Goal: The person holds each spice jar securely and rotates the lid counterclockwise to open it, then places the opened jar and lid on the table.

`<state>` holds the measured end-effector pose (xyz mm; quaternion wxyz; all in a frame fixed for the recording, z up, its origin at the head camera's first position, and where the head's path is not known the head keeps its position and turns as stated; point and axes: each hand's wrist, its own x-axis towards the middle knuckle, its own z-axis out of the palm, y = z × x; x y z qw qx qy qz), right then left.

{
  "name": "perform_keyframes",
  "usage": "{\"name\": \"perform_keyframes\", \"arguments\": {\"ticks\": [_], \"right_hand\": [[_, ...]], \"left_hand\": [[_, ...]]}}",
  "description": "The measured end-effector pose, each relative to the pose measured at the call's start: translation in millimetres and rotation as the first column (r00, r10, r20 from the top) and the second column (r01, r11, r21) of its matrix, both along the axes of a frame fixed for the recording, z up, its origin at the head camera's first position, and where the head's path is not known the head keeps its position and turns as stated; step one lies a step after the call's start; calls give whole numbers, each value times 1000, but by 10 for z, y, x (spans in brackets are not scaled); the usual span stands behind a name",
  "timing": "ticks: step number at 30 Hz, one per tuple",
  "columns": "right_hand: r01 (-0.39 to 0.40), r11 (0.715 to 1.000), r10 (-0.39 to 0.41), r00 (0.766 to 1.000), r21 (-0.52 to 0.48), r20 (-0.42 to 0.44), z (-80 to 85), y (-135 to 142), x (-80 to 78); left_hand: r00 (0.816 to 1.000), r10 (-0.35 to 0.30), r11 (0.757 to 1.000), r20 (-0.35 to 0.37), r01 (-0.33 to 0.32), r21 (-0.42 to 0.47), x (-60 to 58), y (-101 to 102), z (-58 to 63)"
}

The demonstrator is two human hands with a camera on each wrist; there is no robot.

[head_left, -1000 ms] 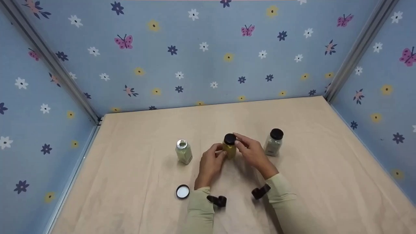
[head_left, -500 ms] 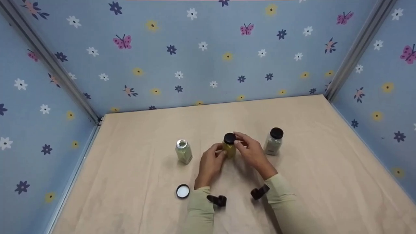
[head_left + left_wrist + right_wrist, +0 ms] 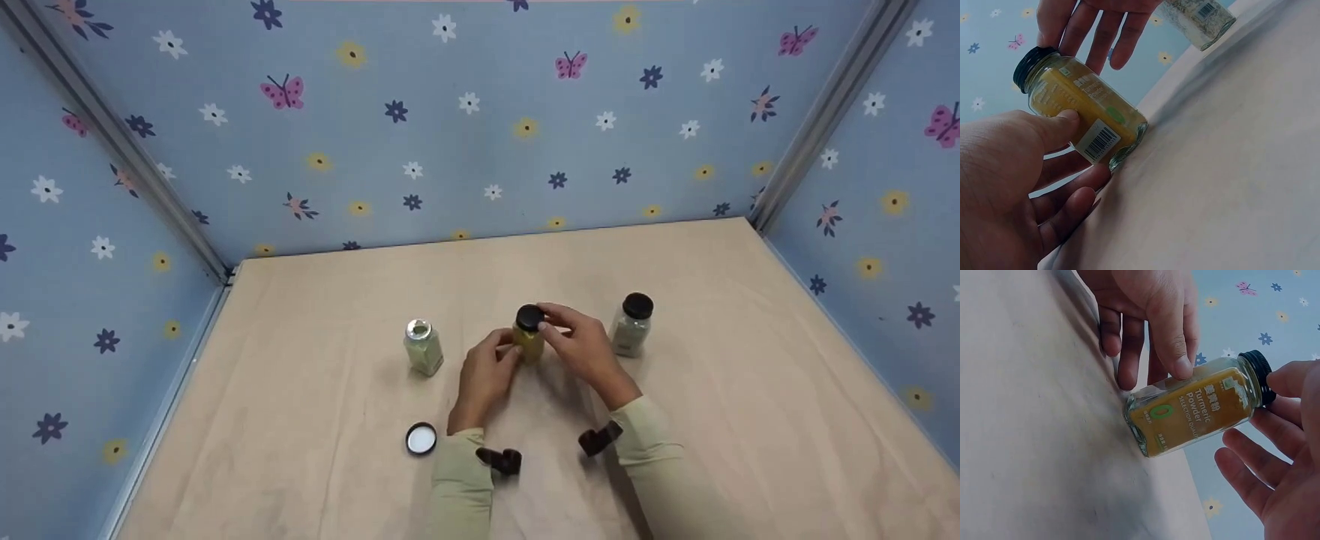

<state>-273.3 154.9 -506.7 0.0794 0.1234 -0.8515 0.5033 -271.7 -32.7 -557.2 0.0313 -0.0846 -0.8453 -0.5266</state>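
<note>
A glass jar of turmeric powder [image 3: 1190,410] with a black screw cap [image 3: 530,317] stands on the table between both hands. My left hand [image 3: 486,375] grips the jar's body, its thumb lying across the label side in the left wrist view. With thumb and fingers, my right hand [image 3: 585,349] pinches the cap at its edge; its other fingers hang free below in the right wrist view. To the left stands an uncapped jar [image 3: 425,352] of pale green contents with a silvery seal at its mouth. Nearer me lies a black lid [image 3: 421,439], white inside up.
Right of the hands stands another black-capped jar [image 3: 631,330] with greyish-green contents. A beige cloth covers the table [image 3: 300,390]. Blue flowered panels [image 3: 465,135] wall in the back and both sides. Each wrist carries a black camera mount [image 3: 600,439].
Hands and jars keep nearly the same places; the left hand still holds the jar and the right hand the cap. The whole view has shifted very slightly.
</note>
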Motion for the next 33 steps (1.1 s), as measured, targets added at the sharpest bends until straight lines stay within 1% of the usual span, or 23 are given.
{"name": "perform_keyframes", "arguments": {"ticks": [5, 9, 13, 18, 28, 33], "right_hand": [[4, 1000, -4, 1000, -21, -27, 14, -16, -2], [0, 998, -3, 999, -58, -50, 15, -38, -4], [-2, 997, -4, 997, -74, -82, 5, -52, -1], [13, 996, -23, 994, -87, -106, -5, -63, 9], [28, 995, -39, 992, -92, -120, 9, -86, -20], [48, 995, -60, 988, -87, -141, -12, -80, -1]], "left_hand": [[1000, -2, 1000, -1, 2, 1, -5, -7, -3], [1000, 9, 1000, -4, -9, -2, 1, -13, -2], [1000, 14, 1000, -4, -14, -12, 7, -13, -8], [1000, 8, 1000, 9, -8, -14, 7, -9, -15], [1000, 17, 1000, 2, -17, -14, -18, -24, 11], [1000, 10, 1000, 14, -10, -11, -2, -6, -3]]}}
